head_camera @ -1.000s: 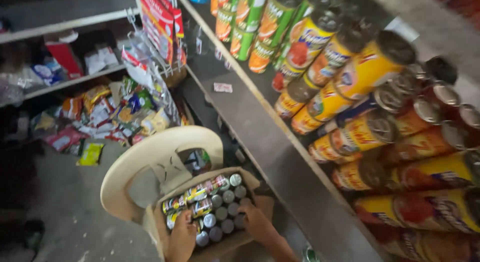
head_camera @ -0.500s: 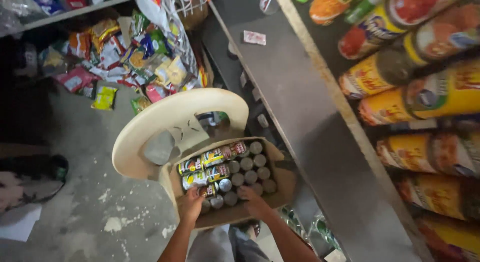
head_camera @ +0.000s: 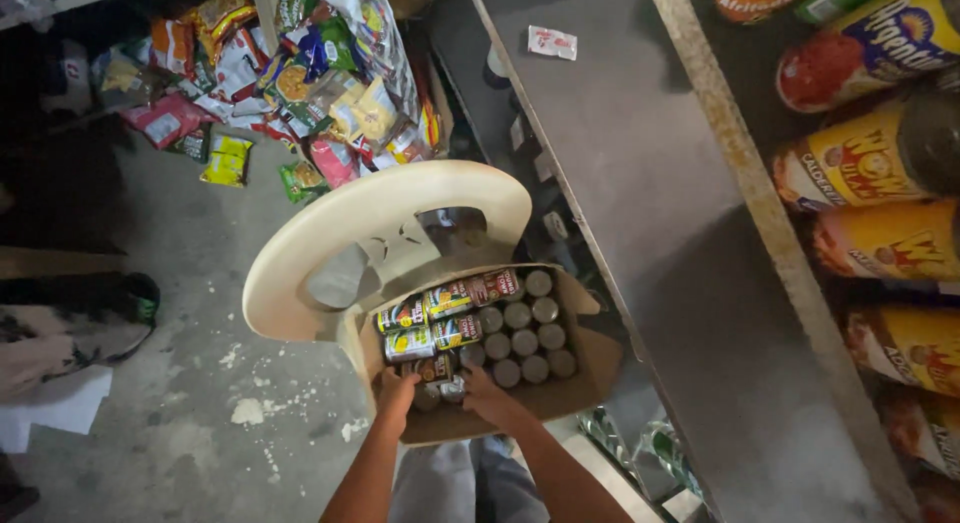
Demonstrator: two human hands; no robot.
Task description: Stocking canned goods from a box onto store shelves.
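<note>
Both hands, left hand [head_camera: 396,396] and right hand [head_camera: 487,395], reach into the cardboard box [head_camera: 585,368] on the plastic chair [head_camera: 330,233], fingers closed around cans [head_camera: 446,381] at its near edge; the shelf [head_camera: 650,213] crowds the right.

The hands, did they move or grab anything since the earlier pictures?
Both hands stayed at the near edge of the cardboard box of cans on the plastic chair. The left hand and right hand now close around cans in the near row. The view tilted down, away from the shelf cans. Box and chair stayed put.
</note>
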